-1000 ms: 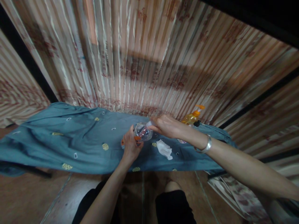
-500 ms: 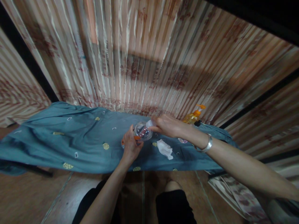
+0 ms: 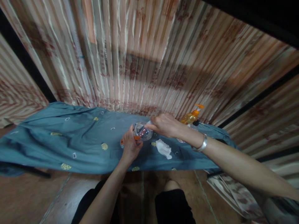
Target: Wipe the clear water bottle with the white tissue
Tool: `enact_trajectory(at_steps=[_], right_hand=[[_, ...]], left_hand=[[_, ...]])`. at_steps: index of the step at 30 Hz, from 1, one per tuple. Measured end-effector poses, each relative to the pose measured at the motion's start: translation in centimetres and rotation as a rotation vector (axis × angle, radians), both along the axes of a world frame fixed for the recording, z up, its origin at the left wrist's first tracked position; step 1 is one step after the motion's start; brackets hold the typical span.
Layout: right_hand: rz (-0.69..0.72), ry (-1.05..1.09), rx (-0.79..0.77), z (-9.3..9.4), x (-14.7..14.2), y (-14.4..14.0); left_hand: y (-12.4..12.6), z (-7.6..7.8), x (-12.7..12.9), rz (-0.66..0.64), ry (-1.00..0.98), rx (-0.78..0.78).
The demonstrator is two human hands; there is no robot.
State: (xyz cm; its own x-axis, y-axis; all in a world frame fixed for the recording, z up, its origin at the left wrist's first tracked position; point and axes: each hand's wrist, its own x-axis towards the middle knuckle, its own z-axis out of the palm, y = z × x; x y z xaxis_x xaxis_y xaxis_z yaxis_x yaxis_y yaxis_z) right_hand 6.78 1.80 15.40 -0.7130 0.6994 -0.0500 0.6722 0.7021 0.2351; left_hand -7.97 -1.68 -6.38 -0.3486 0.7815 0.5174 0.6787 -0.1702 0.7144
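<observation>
A clear plastic bottle (image 3: pixel 142 132) with an orange label lies tilted above the blue cloth (image 3: pixel 70 140). My left hand (image 3: pixel 130 146) grips its lower body. My right hand (image 3: pixel 163 125) is closed around the bottle's white cap end; a silver bangle (image 3: pixel 201 144) sits on that wrist. A crumpled white tissue (image 3: pixel 163 148) lies on the cloth just right of my left hand.
An orange pump bottle (image 3: pixel 192 116) stands at the back right by the striped curtain (image 3: pixel 144 56). The blue cloth with small yellow patterns covers a low surface. My knees in black (image 3: pixel 174 205) are below, over a brown floor.
Almost nothing differs; both hands keep hold of the bottle and the view has drifted slightly.
</observation>
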Motion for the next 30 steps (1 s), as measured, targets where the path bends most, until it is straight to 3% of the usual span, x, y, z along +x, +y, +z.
enact_trajectory(at_steps=[5,12,16,19,21,26,30], right_hand=[[0.145,0.085,-0.114,0.1,0.7,0.2],[0.058,0.068,-0.11,-0.1,0.1,-0.1],[0.04,0.381,-0.177,-1.7,1.3,0.9],[-0.065,0.61,-0.212,-5.2,3.5,1.6],[-0.26,0.551,-0.247,-8.7,4.9,1.5],[-0.43,0.442,-0.358,-17.0,7.5,-0.6],[-0.495,0.526,-0.401,-20.3,8.8,-0.8]], left_hand=[[0.1,-0.1,0.0,-0.004,-0.002,0.0],[0.2,-0.1,0.0,0.002,-0.045,0.011],[0.2,0.1,-0.2,-0.019,-0.1,0.026],[0.1,0.4,-0.3,-0.073,-0.179,0.021],[0.0,0.6,-0.3,-0.107,-0.245,0.022],[-0.2,1.6,0.1,-0.138,-0.392,-0.014],[-0.4,2.5,0.8,-0.15,-0.457,-0.097]])
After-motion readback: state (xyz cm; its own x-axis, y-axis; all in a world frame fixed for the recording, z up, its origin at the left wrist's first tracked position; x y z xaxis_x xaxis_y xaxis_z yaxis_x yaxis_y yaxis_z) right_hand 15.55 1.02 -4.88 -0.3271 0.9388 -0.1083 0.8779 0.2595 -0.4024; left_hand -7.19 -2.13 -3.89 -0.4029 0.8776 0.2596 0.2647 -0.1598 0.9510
